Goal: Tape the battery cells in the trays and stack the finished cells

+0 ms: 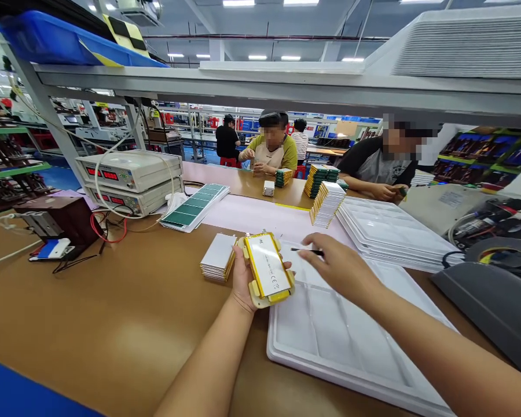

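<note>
Yellow-framed pouch cell (268, 265) lies flat in our left grip (243, 281), the fingers curled up behind it and holding it over the table (91, 324). Our right grip (341, 269) is nearly closed, pinching a thin black pen (308, 252) near the cell without touching it. Below spreads a white moulded tray (272, 347), with a pile of white trays (395, 234) further off. We seem to have just this one cell in hand; a stack of silver pouch cells (217, 258) sits just beside it, and a stack of yellow-edged cells (327, 202) stands further along the table.
</note>
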The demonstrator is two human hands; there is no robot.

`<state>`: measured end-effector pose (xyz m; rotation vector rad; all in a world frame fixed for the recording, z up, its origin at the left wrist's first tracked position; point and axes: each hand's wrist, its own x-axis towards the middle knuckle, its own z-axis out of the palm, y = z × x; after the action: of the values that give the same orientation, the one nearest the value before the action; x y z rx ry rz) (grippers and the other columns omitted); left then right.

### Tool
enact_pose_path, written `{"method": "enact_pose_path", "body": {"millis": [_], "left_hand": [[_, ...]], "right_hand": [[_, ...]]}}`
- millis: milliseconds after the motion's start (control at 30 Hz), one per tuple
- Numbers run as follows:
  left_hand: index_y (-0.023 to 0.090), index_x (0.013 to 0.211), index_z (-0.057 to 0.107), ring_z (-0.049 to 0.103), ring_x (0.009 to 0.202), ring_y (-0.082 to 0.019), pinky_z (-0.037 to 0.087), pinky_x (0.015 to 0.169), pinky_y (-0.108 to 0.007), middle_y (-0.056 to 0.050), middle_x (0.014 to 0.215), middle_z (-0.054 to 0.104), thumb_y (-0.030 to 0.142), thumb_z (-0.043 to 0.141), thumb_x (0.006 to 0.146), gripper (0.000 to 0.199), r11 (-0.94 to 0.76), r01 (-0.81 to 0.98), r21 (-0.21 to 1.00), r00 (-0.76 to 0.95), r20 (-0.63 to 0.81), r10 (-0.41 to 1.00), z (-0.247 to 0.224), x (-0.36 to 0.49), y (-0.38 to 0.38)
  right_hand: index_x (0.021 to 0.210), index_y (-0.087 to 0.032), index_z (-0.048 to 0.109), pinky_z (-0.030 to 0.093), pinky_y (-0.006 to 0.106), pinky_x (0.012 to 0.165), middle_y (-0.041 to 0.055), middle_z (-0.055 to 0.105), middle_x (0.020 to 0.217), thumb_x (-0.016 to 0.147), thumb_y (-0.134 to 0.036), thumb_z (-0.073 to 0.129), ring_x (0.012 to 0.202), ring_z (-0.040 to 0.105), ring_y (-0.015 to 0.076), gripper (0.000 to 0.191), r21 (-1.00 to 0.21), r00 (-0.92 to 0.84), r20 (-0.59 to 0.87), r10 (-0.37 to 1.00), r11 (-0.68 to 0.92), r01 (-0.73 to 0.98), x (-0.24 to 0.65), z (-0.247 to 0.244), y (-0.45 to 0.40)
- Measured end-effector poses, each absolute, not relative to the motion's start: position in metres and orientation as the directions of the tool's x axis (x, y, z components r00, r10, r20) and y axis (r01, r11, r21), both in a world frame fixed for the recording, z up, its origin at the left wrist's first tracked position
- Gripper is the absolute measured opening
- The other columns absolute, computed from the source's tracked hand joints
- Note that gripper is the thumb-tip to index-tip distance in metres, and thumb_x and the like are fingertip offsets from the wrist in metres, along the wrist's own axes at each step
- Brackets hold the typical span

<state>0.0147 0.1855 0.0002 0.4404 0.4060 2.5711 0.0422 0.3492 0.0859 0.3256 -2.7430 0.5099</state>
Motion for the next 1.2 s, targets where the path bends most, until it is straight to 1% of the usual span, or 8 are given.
{"method": "enact_pose_path", "body": {"millis": [267, 400, 633, 733, 867, 1000, 1067, 1200], "left_hand": [[0.014, 0.112, 0.049, 0.057, 0.085, -0.025, 0.040, 0.082, -0.045, -0.013, 0.099, 0.059, 0.055, 0.052, 0.067, 0.061, -0.836, -0.329, 0.438, -0.866, 0.213, 0.452, 0.004, 0.016, 0.183], [0.017, 0.106, 0.052, 0.058, 0.081, -0.020, 0.044, 0.078, -0.040, -0.007, 0.089, 0.061, 0.018, 0.053, 0.066, 0.040, -0.789, -0.293, 0.539, -0.907, 0.105, 0.408, 0.005, 0.017, 0.188], [0.019, 0.096, 0.053, 0.058, 0.079, -0.020, 0.047, 0.073, -0.040, -0.005, 0.087, 0.060, 0.017, 0.053, 0.064, 0.032, -0.698, -0.028, 0.715, -0.982, 0.109, 0.152, 0.051, 0.023, 0.183], [0.018, 0.088, 0.052, 0.059, 0.078, -0.021, 0.047, 0.073, -0.041, -0.005, 0.080, 0.060, 0.027, 0.056, 0.064, 0.026, -0.529, 0.021, 0.848, -0.999, 0.039, 0.023, 0.079, 0.009, 0.163], [0.018, 0.087, 0.050, 0.059, 0.075, -0.023, 0.046, 0.068, -0.038, -0.005, 0.076, 0.060, 0.025, 0.065, 0.053, 0.037, 0.002, -0.090, 0.996, -0.994, -0.090, -0.056, 0.101, -0.018, 0.136], [0.023, 0.100, 0.050, 0.054, 0.092, -0.030, 0.041, 0.074, -0.039, -0.008, 0.095, 0.060, 0.026, 0.074, 0.039, 0.066, 0.746, -0.184, 0.640, -0.959, 0.049, -0.279, 0.100, -0.040, 0.125], [0.022, 0.097, 0.053, 0.050, 0.098, -0.034, 0.037, 0.078, -0.041, -0.011, 0.098, 0.059, 0.028, 0.075, 0.034, 0.067, 0.858, -0.251, 0.448, -0.943, 0.085, -0.321, 0.095, -0.048, 0.123], [0.020, 0.080, 0.055, 0.051, 0.094, -0.036, 0.037, 0.075, -0.040, -0.011, 0.090, 0.061, 0.023, 0.076, 0.028, 0.057, 0.849, -0.291, 0.441, -0.941, 0.029, -0.337, 0.087, -0.059, 0.123]], "right_hand": [[0.085, -0.023, 0.054, 0.042, 0.025, 0.060, 0.0014, 0.062, 0.078, 0.080, -0.053, 0.032, 0.069, 0.056, 0.0168, 0.038, -0.387, -0.990, 0.012, -0.140, 0.912, -0.134, 0.075, 0.019, 0.457], [0.091, -0.022, 0.056, 0.043, 0.027, 0.075, 0.0046, 0.062, 0.095, 0.079, -0.052, 0.035, 0.087, 0.056, 0.0196, 0.039, -0.429, -0.993, 0.030, -0.114, 0.896, -0.116, 0.091, -0.004, 0.481], [0.099, -0.020, 0.056, 0.042, 0.032, 0.081, 0.0071, 0.059, 0.105, 0.079, -0.049, 0.036, 0.093, 0.055, 0.0219, 0.040, -0.475, -0.989, 0.066, -0.136, 0.867, -0.151, 0.094, -0.004, 0.483], [0.099, -0.021, 0.055, 0.043, 0.033, 0.081, 0.0064, 0.059, 0.105, 0.080, -0.048, 0.035, 0.094, 0.055, 0.0219, 0.039, -0.461, -0.986, 0.095, -0.139, 0.871, -0.167, 0.097, -0.003, 0.488], [0.097, -0.023, 0.056, 0.045, 0.035, 0.077, 0.0051, 0.060, 0.105, 0.079, -0.048, 0.037, 0.093, 0.056, 0.0234, 0.037, -0.417, -0.980, 0.164, -0.112, 0.892, -0.172, 0.104, 0.001, 0.494], [0.094, -0.024, 0.057, 0.047, 0.035, 0.073, 0.0038, 0.061, 0.101, 0.079, -0.046, 0.037, 0.089, 0.058, 0.0238, 0.033, -0.403, -0.970, 0.212, -0.122, 0.893, -0.201, 0.107, 0.004, 0.498], [0.094, -0.024, 0.057, 0.047, 0.036, 0.072, 0.0036, 0.062, 0.098, 0.079, -0.045, 0.037, 0.087, 0.058, 0.0241, 0.032, -0.407, -0.970, 0.210, -0.125, 0.891, -0.203, 0.107, 0.005, 0.500], [0.092, -0.026, 0.058, 0.046, 0.036, 0.070, 0.0031, 0.062, 0.099, 0.079, -0.044, 0.038, 0.086, 0.058, 0.0250, 0.030, -0.444, -0.973, 0.196, -0.117, 0.875, -0.195, 0.106, 0.002, 0.504]]}}
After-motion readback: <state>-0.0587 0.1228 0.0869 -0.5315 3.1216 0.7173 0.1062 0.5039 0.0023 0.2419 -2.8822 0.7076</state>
